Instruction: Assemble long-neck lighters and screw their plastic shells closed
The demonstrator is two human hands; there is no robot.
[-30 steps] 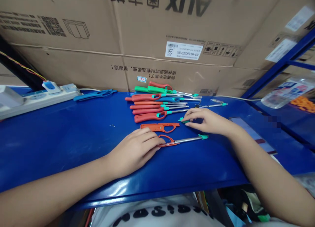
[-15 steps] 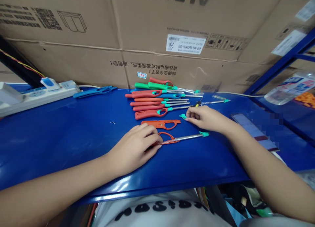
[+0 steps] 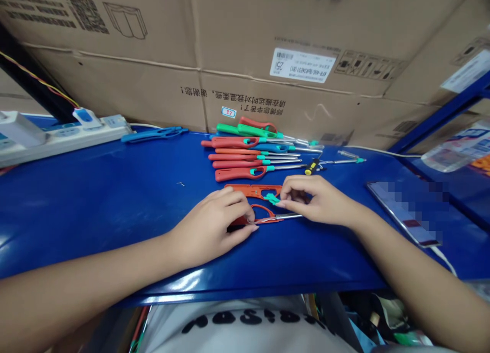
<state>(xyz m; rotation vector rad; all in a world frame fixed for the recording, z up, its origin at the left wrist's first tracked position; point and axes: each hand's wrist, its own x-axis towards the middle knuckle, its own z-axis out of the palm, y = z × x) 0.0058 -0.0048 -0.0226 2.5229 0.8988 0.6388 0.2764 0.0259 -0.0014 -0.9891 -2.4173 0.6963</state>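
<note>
My left hand (image 3: 220, 225) is closed on the handle end of an opened orange lighter half (image 3: 273, 216), whose metal tube (image 3: 289, 216) points right. Between the fingertips of my right hand (image 3: 316, 197) is a small green plastic piece (image 3: 272, 198), held just above the lighter half. Behind it lies a second orange casing half (image 3: 245, 190), partly covered at its right end by the green piece. My right hand hides the far end of the tube.
Several red, green and blue lighters (image 3: 239, 174) lie in a stack at the back. Nearby are a yellow-black screwdriver (image 3: 312, 167), a blue casing (image 3: 153, 134), a power strip (image 3: 65, 138), a phone (image 3: 401, 212), a bottle (image 3: 451, 151) and a large cardboard box (image 3: 153, 77).
My right hand has moved left and towards me with the green piece, over the lighter half. It uncovers the screwdriver and now covers the tube's far end. The view has shifted slightly.
</note>
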